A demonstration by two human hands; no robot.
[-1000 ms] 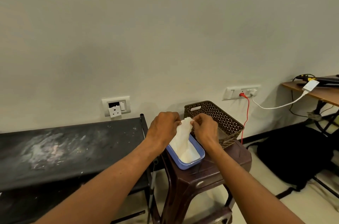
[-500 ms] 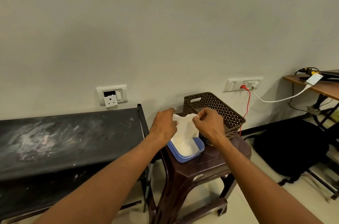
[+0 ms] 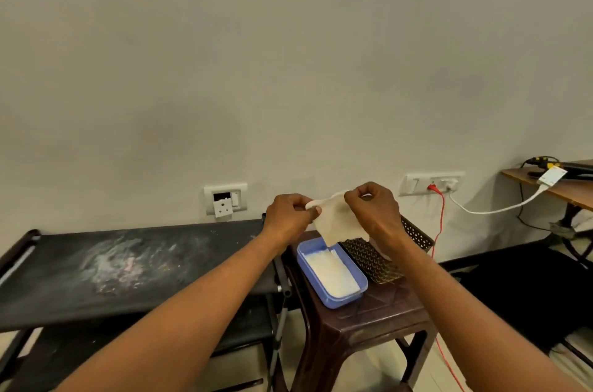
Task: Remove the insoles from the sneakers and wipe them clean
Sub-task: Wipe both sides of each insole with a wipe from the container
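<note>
From the head camera: a second ago the wet wipe (image 3: 337, 225) still trailed down into the blue plastic box (image 3: 340, 302). Now I have drawn it up, and its ragged lower edge hangs just above the box's far end; I can't tell whether it still touches the rim. My hands have risen and moved apart, so the sheet is stretched between them instead of bunched. I judge the wipe is as good as free and being opened out, ready for use. The wiping itself has not begun.

My left hand (image 3: 288, 215) is curled, thumb and forefinger pinching the wipe's left top corner. My right hand (image 3: 373, 212) sits a little higher, fingers bent over, pinching the right top edge. Both forearms reach forward over the brown plastic stool (image 3: 385, 321).

The box stands on that stool with more white sheets folded flat inside. The brown perforated basket (image 3: 375, 260) is just beside it on the right, partly behind my right wrist. The dusty black rack (image 3: 128, 266) stands to the left of the stool.

Neither the sneakers nor the insoles show anywhere here, so I judge that I must turn to find them next.
</note>
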